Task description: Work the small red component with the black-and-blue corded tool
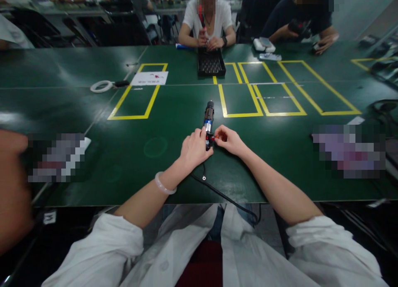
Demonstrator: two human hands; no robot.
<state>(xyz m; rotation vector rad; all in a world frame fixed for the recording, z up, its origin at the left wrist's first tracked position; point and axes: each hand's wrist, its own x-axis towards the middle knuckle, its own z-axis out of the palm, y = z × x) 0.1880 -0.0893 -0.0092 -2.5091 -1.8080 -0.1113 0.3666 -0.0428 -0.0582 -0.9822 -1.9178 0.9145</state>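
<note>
A slim motor assembly (209, 117) with a dark tapered front end, a silver and blue middle and bare wiring at the near end lies on the green table, pointing away from me. My left hand (195, 149) is closed around its near part, with the thumb along the near end. Beside it, my right hand (229, 140) pinches a small red wire (215, 137) at the wiring's right side. A thin black lead with a ring terminal (204, 178) hangs below my left hand. From under that hand, a black cord (224, 193) runs over the table's front edge.
Yellow tape outlines (242, 114) mark the green table (168, 171). Farther off are a black tray (211, 73), a white sheet (146, 78) and a coiled white cable (101, 87). Blurred-out flat items lie left and right. People sit across the table.
</note>
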